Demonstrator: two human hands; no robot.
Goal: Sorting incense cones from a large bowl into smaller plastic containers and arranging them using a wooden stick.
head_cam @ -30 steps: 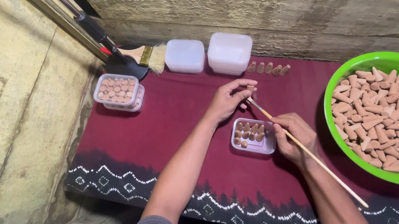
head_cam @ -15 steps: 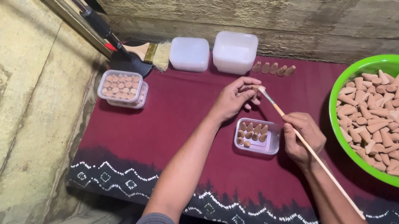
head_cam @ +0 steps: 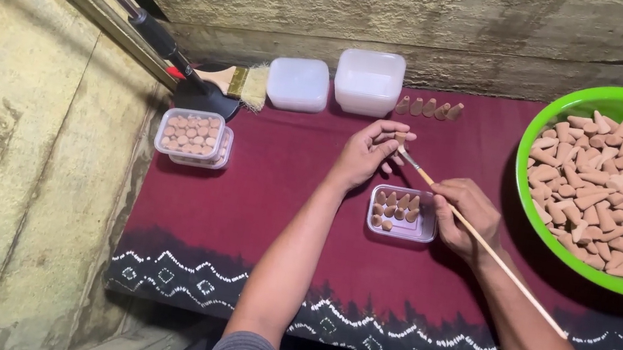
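My left hand (head_cam: 367, 154) pinches a small tan cone (head_cam: 400, 139) between its fingertips above the dark red cloth (head_cam: 257, 216). In my right hand (head_cam: 464, 217) is a long thin brush (head_cam: 480, 243), and its tip touches that cone. Just below both hands sits a small clear box (head_cam: 402, 214) partly filled with upright cones. At the right stands a green bowl (head_cam: 580, 115) heaped with many loose cones (head_cam: 618, 190).
Several cones (head_cam: 428, 108) stand in a row near the back wall beside two white lidded tubs (head_cam: 368, 81). A filled clear box (head_cam: 193, 136) sits at the left on another one. A wide paintbrush (head_cam: 231, 82) and a dark tool lie at the back left.
The view shifted slightly. My left hand has turned the cone at its fingertips and the brush tip stays against it. Nothing else moved.
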